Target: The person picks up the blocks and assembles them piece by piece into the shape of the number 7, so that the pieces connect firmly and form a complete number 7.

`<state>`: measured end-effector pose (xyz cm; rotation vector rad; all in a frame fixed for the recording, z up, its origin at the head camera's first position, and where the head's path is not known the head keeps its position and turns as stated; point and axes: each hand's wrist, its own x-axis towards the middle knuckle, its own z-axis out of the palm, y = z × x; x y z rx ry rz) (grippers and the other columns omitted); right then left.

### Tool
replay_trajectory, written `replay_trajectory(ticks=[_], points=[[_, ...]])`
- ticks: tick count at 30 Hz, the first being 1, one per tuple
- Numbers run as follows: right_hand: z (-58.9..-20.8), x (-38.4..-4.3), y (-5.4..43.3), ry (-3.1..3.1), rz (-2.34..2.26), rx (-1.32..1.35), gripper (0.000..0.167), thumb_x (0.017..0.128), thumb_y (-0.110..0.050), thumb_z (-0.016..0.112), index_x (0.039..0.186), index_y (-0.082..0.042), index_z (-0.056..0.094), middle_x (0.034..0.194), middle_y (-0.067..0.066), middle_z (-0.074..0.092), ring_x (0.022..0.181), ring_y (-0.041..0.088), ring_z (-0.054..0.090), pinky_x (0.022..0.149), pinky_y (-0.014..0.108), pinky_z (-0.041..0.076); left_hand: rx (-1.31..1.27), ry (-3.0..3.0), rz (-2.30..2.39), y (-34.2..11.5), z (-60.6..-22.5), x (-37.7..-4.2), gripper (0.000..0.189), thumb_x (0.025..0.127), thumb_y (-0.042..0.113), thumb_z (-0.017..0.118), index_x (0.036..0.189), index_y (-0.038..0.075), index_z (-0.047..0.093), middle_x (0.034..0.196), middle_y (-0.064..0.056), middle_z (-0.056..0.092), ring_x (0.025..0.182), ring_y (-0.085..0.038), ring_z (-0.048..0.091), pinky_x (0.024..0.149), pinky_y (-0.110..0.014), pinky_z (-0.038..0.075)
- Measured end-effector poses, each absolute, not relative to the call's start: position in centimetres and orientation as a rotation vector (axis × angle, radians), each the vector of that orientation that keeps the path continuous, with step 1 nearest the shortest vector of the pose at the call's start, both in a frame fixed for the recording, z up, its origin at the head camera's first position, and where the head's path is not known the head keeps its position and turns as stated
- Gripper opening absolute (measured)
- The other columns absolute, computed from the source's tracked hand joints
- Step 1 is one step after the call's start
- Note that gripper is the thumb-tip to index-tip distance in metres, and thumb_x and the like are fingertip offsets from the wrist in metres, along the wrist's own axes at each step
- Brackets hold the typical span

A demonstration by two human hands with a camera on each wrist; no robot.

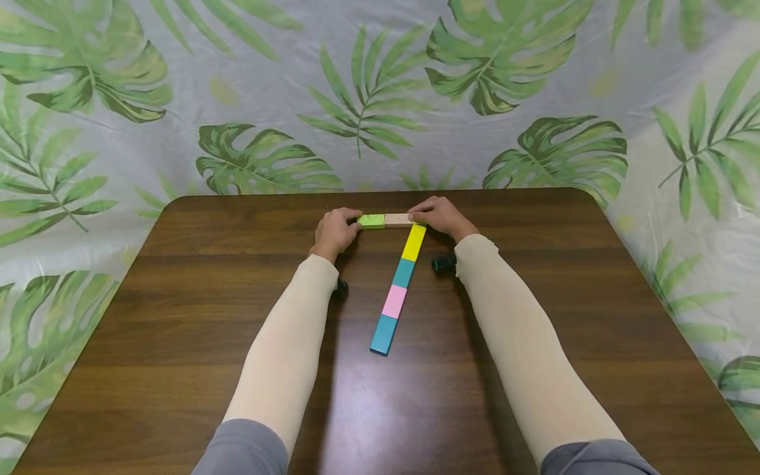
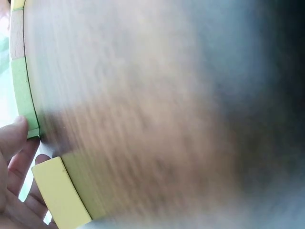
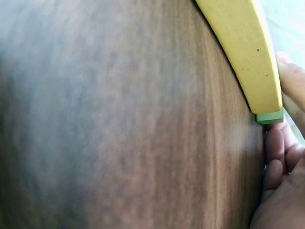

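At the table's far side a light green domino block [image 1: 373,221] and a pale plain wooden block [image 1: 398,220] lie end to end. My left hand [image 1: 336,232] pinches the green block's left end between thumb and finger. Another yellow block [image 2: 62,193] sits beside that hand's lower fingers. My right hand [image 1: 442,216] has its fingertips at the wooden block's right end, over the corner. From there a yellow block [image 1: 414,242], a teal block [image 1: 404,272], a pink block [image 1: 394,301] and a second teal block [image 1: 384,334] slant nearer. A green edge [image 3: 270,117] shows under the yellow in the right wrist view.
The brown wooden table [image 1: 208,369] ends just beyond the hands. Behind and beside it hangs a pale sheet with leaf prints [image 1: 368,99]. Dark wrist-worn devices [image 1: 443,264] sit under the forearms, near the slanting line.
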<state>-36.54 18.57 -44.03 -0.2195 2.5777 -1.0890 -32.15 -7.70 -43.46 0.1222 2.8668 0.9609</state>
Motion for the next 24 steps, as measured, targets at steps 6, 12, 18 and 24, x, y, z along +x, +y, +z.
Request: replay_trajectory(ticks=[6,12,18,24], points=[[-43.94,-36.48,18.48,2.571,-1.11,-0.207,0.033,0.101,-0.028,0.058,0.128,-0.011,0.068,0.146,0.014,0.046,0.135,0.033,0.041,0.112,0.05,0.039,0.102,2.863,0.969,-7.63,-43.47,-32.42,0.038,0.101,0.026,0.057,0.139,0.025,0.06,0.152,0.0,0.05,0.132,-0.028,0.054,0.084,-0.041,0.049],[-43.96,-36.43,18.49,2.555,-1.135,-0.211,0.034,0.101,-0.028,0.059,0.129,-0.012,0.068,0.147,0.013,0.046,0.135,0.033,0.042,0.112,0.05,0.039,0.076,2.843,0.983,-7.66,-43.7,-32.62,0.039,0.1,0.027,0.059,0.139,0.027,0.06,0.152,0.001,0.05,0.121,-0.027,0.06,0.064,-0.034,0.04],[-44.06,-36.39,18.49,2.557,-1.125,-0.218,0.034,0.101,-0.028,0.058,0.129,-0.012,0.067,0.147,0.014,0.045,0.135,0.034,0.042,0.111,0.05,0.039,0.079,2.842,1.011,-7.74,-43.74,-32.34,0.039,0.1,0.026,0.059,0.139,0.025,0.06,0.151,-0.001,0.051,0.13,-0.028,0.055,0.079,-0.038,0.047],[-44.11,-36.49,18.56,2.562,-1.115,-0.227,0.034,0.101,-0.027,0.058,0.13,-0.011,0.067,0.148,0.015,0.044,0.135,0.034,0.041,0.112,0.051,0.038,0.078,2.849,1.03,-7.73,-43.85,-32.38,0.039,0.1,0.028,0.06,0.138,0.026,0.06,0.151,0.0,0.052,0.127,-0.028,0.057,0.073,-0.037,0.047]])
